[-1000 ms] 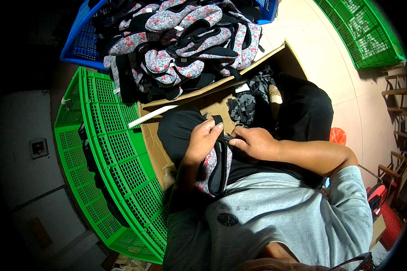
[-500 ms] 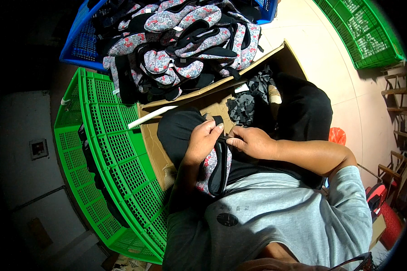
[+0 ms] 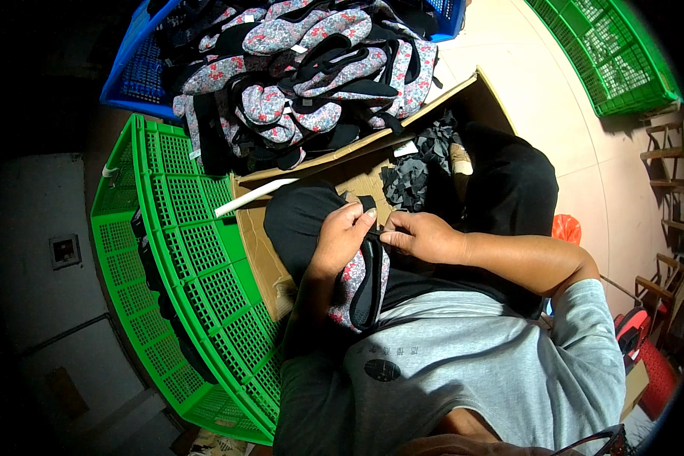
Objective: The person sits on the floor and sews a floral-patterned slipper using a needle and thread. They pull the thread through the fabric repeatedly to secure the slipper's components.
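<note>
A padded fabric piece [image 3: 352, 285], grey-and-red floral with black edging, lies across my lap. My left hand [image 3: 342, 237] is closed on its far black end, thumb on top. Close by on the right, my right hand [image 3: 425, 237] pinches the same black end between thumb and bent fingers. The two sets of fingertips are a small gap apart, and what lies under the fingers is partly hidden. Beyond my knees, a heap of similar floral-and-black pieces [image 3: 342, 68] is piled high, some with small white tags.
Between my legs and the heap stands an open cardboard box [image 3: 365, 182] with black fabric scraps [image 3: 406, 182] in it. A white rod [image 3: 254, 196] lies across its left corner. Green crates [image 3: 205, 277] stand at my left, a blue crate [image 3: 118, 80] behind, another green crate [image 3: 608, 57] far right.
</note>
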A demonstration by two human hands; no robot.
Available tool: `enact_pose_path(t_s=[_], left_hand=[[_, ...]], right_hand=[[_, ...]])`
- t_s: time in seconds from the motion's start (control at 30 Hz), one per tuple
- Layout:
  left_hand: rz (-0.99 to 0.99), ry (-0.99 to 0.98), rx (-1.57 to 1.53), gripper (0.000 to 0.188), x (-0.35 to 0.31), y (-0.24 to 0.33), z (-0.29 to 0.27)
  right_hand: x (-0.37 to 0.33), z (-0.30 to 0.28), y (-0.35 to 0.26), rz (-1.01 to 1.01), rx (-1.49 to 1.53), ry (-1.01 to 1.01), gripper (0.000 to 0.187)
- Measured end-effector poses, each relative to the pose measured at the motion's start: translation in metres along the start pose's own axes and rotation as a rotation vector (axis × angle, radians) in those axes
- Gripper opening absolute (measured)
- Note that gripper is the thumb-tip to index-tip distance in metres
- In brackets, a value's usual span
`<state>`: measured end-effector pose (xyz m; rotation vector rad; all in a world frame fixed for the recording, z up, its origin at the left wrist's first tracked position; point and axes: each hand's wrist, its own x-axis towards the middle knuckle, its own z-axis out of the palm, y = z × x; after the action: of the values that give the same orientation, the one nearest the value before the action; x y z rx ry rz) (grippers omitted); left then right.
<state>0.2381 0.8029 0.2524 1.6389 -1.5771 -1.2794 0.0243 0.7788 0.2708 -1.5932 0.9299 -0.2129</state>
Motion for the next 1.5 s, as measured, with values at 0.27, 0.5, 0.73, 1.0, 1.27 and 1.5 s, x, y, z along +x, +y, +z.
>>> enact_pose_path(t_s=[0.27,0.5,0.73,1.0,1.27,1.5], left_hand=[[-0.008,-0.012,-0.002,0.029,0.0,0.002,-0.001],[-0.001,-0.005,0.006,0.029,-0.001,0.0,-0.001],[0.015,0.003,0.04,0.03,0.0,0.004,-0.001],[0.004,0.006,0.003,0.031,0.0,0.002,0.0],[0.014,0.01,0.036,0.032,0.0,0.006,0.0],[-0.016,0.06,0.023,0.031,-0.001,0.008,-0.001]], right_hand=[[0.002,0.005,0.01,0.014,0.103,-0.01,0.029],[0.001,0.002,0.004,0.027,0.071,-0.033,0.031],[0.002,0.001,0.005,0.0,0.0,-0.039,0.033],[0.003,0.0,0.004,0.006,-0.005,-0.039,0.032],[0.002,-0.001,0.001,0.034,0.006,-0.033,0.029],[0.005,0.002,0.012,0.052,0.088,0.008,0.028]])
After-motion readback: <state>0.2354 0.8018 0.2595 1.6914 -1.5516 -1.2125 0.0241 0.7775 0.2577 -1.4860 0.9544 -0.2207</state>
